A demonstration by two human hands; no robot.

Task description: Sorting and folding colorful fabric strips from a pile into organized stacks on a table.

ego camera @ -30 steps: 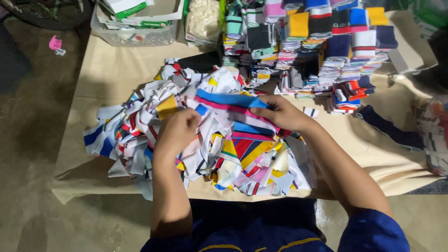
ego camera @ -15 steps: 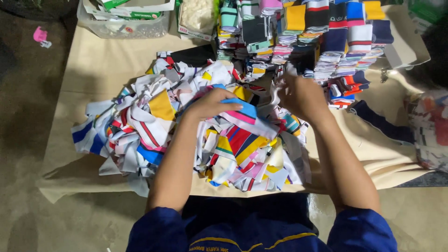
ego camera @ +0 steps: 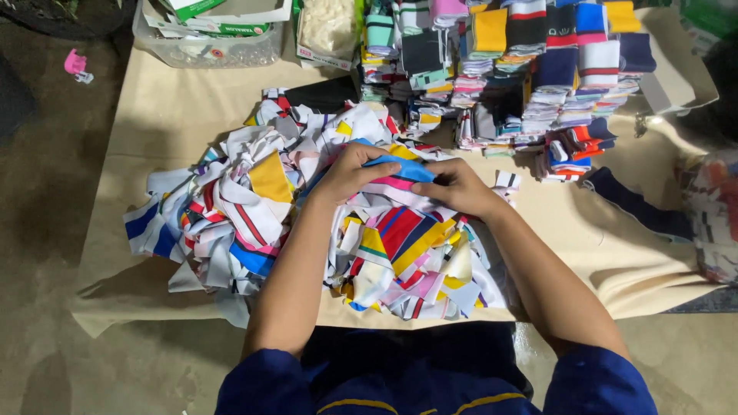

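Both hands pinch one blue strip (ego camera: 405, 168) atop the scrap pile (ego camera: 307, 223): left hand (ego camera: 355, 170) and right hand (ego camera: 455, 187) fingers clamped on it. Risk: neighbouring scraps snag, drag along, slide off the table (ego camera: 154, 115) edge.

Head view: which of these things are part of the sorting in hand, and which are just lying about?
In hand:
- blue fabric piece, held between left hand and right hand
- loose pile of fabric scraps
- folded stacks behind it

Lying about:
- clear plastic bin with boxes
- pink object on the floor
- dark strip at right
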